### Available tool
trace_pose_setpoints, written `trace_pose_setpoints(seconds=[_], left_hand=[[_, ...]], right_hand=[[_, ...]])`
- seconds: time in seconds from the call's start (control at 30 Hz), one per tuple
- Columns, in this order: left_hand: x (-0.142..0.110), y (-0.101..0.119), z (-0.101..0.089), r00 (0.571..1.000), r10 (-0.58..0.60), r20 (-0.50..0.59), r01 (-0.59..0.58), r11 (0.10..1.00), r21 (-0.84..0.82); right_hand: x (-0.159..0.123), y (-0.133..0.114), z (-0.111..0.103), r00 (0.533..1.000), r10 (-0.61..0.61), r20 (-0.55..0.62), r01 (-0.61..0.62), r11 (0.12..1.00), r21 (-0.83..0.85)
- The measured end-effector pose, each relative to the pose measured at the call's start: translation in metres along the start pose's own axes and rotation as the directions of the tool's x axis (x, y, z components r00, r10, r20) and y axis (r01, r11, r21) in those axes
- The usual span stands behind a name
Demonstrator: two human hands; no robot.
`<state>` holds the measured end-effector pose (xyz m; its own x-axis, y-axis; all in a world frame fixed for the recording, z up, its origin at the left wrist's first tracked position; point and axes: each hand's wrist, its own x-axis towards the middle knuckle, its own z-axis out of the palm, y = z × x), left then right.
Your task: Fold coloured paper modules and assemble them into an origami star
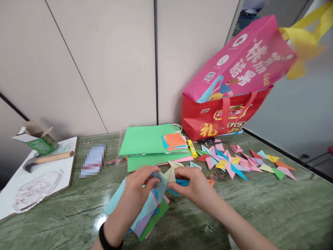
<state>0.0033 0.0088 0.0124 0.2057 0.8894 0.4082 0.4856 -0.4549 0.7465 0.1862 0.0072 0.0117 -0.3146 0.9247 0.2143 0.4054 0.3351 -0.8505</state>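
1. Black band on my left wrist [105,239] sits nearest the camera, at the bottom edge.
2. My left hand [136,192] has its grip clenched on the folded paper piece [169,173], thumb and fingers pinching its pale blue side.
3. My right hand [195,185] pinches the same piece from the other side, the grip closed on its beige and blue flaps; I hold the piece just above the green marble surface [260,211].
4. Under my left hand lies a fanned stack of coloured sheets [149,217]: light blue, lilac and green.
5. To the right, a scatter of folded paper triangles [234,163] spreads across the surface, well apart from my hands.
6. Beyond my hands lie large green sheets [145,140] with a small stack of orange squares [174,139] on top and a yellow glue stick [192,148] just beside them.
7. On the left, a white board [39,173] carries a hammer [47,159], a small green box [39,140] and a clear beaded string [33,192].
8. Farthest back, a red bag [218,121] stands against the wall with a pink bag [241,62] on top.
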Motion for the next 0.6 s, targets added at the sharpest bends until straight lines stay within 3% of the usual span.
trace_pose_setpoints(seconds=[0.3,0.6], left_hand=[[-0.0015,0.006,0.0028,0.984,-0.159,-0.076,0.145,0.976,-0.162],[-0.0023,0.0019,0.0082,0.976,-0.218,-0.017,0.21,0.958,-0.195]], right_hand=[[0.0,0.0041,-0.0014,1.0,-0.013,-0.003,0.013,0.998,-0.065],[0.0002,0.008,-0.0011,0.999,-0.031,0.02,0.033,0.994,-0.103]])
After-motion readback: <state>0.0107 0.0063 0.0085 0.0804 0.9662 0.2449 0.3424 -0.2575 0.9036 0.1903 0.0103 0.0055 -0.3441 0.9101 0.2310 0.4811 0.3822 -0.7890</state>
